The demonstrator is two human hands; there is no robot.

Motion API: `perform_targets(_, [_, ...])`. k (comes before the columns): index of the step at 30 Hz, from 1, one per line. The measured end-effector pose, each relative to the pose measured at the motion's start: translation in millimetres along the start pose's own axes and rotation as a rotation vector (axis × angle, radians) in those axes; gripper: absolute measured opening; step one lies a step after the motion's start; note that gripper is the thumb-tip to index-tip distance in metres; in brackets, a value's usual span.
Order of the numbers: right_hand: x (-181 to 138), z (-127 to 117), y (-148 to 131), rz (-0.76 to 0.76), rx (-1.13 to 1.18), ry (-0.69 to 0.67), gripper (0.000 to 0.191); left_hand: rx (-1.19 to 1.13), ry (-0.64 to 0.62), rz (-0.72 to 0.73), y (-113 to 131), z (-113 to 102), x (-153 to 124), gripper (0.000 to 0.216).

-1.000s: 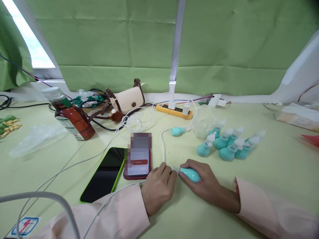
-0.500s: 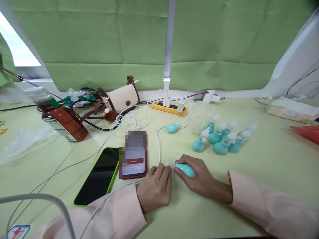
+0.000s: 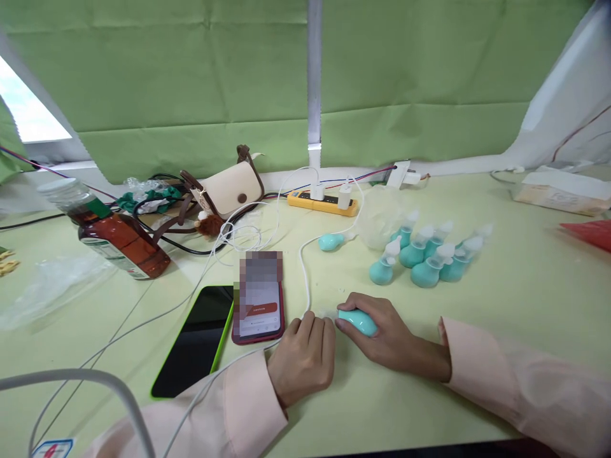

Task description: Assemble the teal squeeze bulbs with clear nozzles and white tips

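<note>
My right hand (image 3: 389, 331) is wrapped round a teal bulb syringe (image 3: 358, 321) lying sideways just above the table, its clear end pointing left. Closed fingers of my left hand (image 3: 305, 356) meet that clear nozzle (image 3: 328, 313); most of the nozzle is hidden behind them. Beyond my right hand, several more teal bulb syringes (image 3: 427, 270) stand upright with whitish see-through tips. Another teal bulb syringe (image 3: 331, 242) lies on its side farther back.
Left of my hands lie a red-cased phone (image 3: 260, 318) and a green-edged phone (image 3: 195, 340). White cables run across the table (image 3: 382, 407) to a yellow power strip (image 3: 319, 203). A brown bottle (image 3: 124, 245), cream bag (image 3: 233, 191), plastic bag (image 3: 382, 219) and tissue pack (image 3: 563, 191) lie farther back.
The camera view has shifted slightly. Both hands keep nearly the same hold on the bulb syringe and its nozzle.
</note>
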State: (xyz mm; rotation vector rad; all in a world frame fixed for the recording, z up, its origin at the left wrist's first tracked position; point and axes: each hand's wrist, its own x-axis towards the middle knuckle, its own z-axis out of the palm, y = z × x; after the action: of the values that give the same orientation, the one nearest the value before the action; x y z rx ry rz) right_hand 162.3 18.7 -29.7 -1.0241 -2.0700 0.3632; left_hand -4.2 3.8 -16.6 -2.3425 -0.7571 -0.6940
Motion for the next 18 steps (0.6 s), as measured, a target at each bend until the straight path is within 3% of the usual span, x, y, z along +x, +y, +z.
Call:
perform_targets(13, [5.3,-3.3,-1.9,0.210,0.074,-0.017,0.012,-0.040,0.047,-0.056,-6.9,7.7,-2.3,0.012])
perform_targets(18, [5.8,-4.0,-2.4,0.219,0.081,-0.031,0.011,-0.082,0.030,-0.105,-8.7,7.2,-0.4,0.011])
